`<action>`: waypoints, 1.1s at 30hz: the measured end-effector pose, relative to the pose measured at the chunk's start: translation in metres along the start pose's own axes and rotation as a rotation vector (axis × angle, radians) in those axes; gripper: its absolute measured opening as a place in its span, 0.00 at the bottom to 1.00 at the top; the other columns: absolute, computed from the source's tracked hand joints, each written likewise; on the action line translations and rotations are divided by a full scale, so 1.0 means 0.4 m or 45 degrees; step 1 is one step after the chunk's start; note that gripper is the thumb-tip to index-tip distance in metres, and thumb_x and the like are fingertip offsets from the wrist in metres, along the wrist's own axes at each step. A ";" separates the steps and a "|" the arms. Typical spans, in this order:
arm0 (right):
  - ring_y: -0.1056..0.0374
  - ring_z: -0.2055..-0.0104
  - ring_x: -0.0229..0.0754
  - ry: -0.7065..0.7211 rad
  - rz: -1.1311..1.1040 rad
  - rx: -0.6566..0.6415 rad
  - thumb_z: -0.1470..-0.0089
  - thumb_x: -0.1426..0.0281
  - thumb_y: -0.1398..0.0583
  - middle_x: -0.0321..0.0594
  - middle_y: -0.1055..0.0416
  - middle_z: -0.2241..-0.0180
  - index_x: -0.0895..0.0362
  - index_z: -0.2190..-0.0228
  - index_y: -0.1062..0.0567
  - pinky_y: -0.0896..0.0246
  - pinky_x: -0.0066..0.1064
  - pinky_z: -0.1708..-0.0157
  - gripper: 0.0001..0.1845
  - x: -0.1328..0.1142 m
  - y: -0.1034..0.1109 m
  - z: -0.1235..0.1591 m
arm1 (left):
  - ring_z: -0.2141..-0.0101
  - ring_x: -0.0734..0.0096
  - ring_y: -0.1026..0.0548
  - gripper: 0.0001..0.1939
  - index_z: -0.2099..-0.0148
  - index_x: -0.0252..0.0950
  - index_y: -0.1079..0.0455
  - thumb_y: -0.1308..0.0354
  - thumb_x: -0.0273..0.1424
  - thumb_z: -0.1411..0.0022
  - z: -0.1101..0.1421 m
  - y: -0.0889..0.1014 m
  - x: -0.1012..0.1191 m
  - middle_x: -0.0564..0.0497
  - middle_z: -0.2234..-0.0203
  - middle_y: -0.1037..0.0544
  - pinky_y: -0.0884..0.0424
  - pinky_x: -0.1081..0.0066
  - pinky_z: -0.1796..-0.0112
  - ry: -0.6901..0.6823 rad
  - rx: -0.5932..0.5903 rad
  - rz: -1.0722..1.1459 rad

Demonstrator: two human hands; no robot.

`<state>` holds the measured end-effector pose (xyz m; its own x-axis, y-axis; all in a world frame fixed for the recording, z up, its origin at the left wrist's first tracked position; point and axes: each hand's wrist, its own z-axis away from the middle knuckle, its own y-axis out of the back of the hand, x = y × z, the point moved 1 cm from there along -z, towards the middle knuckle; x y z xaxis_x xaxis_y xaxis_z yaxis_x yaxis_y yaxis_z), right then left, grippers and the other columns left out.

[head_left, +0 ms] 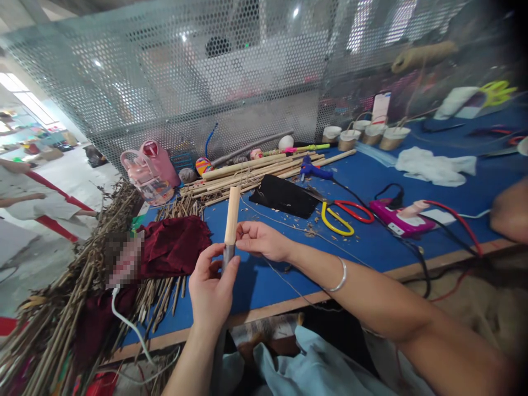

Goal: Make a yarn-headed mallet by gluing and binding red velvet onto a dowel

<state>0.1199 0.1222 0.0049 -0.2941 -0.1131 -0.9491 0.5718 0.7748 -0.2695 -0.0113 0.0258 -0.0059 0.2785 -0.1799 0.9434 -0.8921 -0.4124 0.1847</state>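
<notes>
My left hand [215, 280] grips a wooden stick [231, 217] nearly upright above the blue table [264, 286]. Its upper part is pale bare wood, and the part at my fingers is covered in grey; the lower end is hidden. My right hand [264, 241] is beside the stick, thumb and forefinger pinched close to where the grey meets the wood. Whether anything is between those fingertips I cannot make out. A thin string [289, 281] trails over the table below my right hand. A black cloth [284, 196] lies beyond it.
Scissors [348, 217], a blue glue gun [315, 168] and a magenta power strip [400, 217] lie to the right. Wooden sticks [264, 170] lie behind. Dark red cloth [175, 245], a pink bottle [159, 165] and twigs [70, 297] are on the left. Another person's hand [511, 209] shows far right.
</notes>
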 end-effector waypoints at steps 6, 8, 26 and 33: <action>0.53 0.85 0.26 -0.023 0.092 0.080 0.55 0.60 0.34 0.25 0.44 0.84 0.61 0.74 0.34 0.63 0.23 0.85 0.19 0.003 0.012 -0.004 | 0.79 0.77 0.27 0.18 0.58 0.36 0.34 0.34 0.36 0.50 -0.030 0.000 0.008 0.54 0.70 0.27 0.30 0.77 0.81 0.236 -0.100 0.219; 0.54 0.85 0.25 -0.031 0.095 0.094 0.55 0.60 0.35 0.25 0.43 0.84 0.61 0.74 0.35 0.63 0.23 0.85 0.18 0.006 0.016 -0.006 | 0.80 0.76 0.27 0.20 0.59 0.35 0.34 0.33 0.36 0.52 -0.044 0.004 0.004 0.54 0.72 0.26 0.30 0.77 0.82 0.363 -0.179 0.355; 0.57 0.85 0.26 -0.156 0.042 0.083 0.53 0.58 0.35 0.25 0.44 0.84 0.61 0.63 0.30 0.67 0.23 0.84 0.22 0.023 0.018 -0.003 | 0.82 0.79 0.30 0.20 0.65 0.31 0.30 0.31 0.39 0.56 -0.062 0.004 -0.023 0.51 0.78 0.23 0.34 0.78 0.79 0.631 -0.343 0.555; 0.46 0.81 0.28 -0.123 -0.046 0.096 0.55 0.59 0.33 0.33 0.34 0.76 0.60 0.64 0.31 0.60 0.22 0.83 0.22 0.040 0.004 0.002 | 0.80 0.77 0.29 0.22 0.57 0.34 0.34 0.35 0.40 0.50 -0.050 0.003 -0.031 0.52 0.75 0.25 0.33 0.77 0.79 0.623 -0.452 0.724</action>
<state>0.1166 0.1210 -0.0107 -0.2426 -0.2024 -0.9488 0.6189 0.7208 -0.3120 -0.0231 0.0453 -0.0118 -0.3622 0.1668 0.9171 -0.9320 -0.0543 -0.3583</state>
